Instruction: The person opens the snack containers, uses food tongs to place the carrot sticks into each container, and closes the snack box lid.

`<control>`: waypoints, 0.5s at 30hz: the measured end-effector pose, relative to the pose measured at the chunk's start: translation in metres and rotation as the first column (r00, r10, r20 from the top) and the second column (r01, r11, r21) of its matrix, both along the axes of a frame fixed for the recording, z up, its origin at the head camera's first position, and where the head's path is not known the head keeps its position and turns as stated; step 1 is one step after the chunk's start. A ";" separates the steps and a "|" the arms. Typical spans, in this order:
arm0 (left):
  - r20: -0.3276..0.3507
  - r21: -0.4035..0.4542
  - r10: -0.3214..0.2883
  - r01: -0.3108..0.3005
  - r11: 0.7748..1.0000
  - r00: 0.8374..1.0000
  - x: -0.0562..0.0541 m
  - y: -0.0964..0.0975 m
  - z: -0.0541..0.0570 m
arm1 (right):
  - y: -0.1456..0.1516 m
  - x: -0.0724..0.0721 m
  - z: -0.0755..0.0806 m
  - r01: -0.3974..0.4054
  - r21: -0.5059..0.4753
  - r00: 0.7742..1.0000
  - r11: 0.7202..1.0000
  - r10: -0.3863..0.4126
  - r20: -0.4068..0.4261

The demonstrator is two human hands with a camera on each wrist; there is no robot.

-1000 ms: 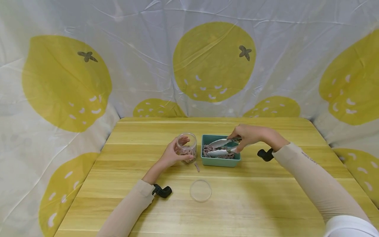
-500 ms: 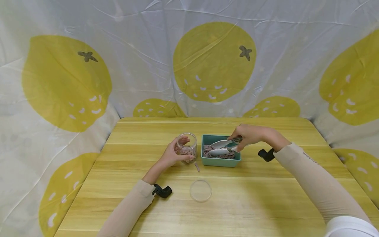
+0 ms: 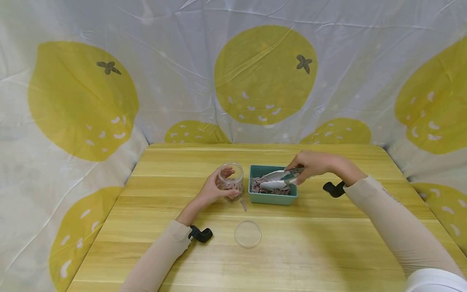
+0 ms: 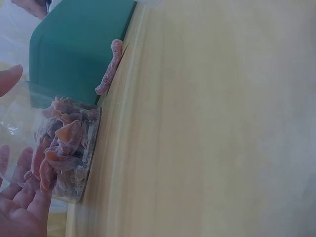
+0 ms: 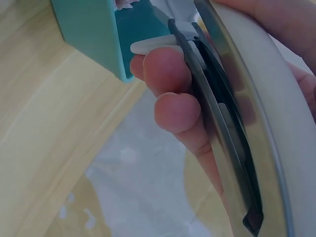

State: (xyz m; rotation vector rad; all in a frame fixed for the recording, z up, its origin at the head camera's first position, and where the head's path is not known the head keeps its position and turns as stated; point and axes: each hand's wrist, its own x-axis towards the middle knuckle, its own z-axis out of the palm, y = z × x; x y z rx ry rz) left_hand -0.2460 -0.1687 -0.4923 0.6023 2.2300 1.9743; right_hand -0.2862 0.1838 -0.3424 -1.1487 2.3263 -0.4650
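My left hand grips a clear round jar standing on the table, thumb in front and fingers behind. Powdery, pinkish strips fill the jar's lower part in the left wrist view. To its right is a teal rectangular tub with more of these strips inside. With my right hand above the tub's right end, I hold metal tongs with white heads. Those heads dip into the tub, right at the strips. Whether they pinch any, I cannot tell.
One loose strip lies on the wooden table between jar and tub, toward me. Nearer still lies a clear round lid. A lemon-print curtain surrounds the table's back and sides.
My right hand has shifted slightly right and up, drawing the tongs with it. The tongs' heads have come closer together over the strips. The left hand and jar hold still.
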 end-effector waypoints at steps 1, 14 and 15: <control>-0.003 -0.002 0.001 -0.001 1.000 1.000 0.000 0.000 0.000 | 0.001 0.000 0.001 0.003 -0.003 1.000 1.000 -0.003 0.002; -0.003 -0.014 0.000 0.000 1.000 1.000 0.000 0.000 0.000 | 0.010 0.002 0.014 0.055 -0.006 0.998 0.998 -0.055 -0.028; -0.002 -0.011 0.000 0.000 1.000 1.000 0.000 0.000 -0.001 | 0.011 0.002 0.014 0.054 -0.007 0.998 0.999 -0.054 -0.030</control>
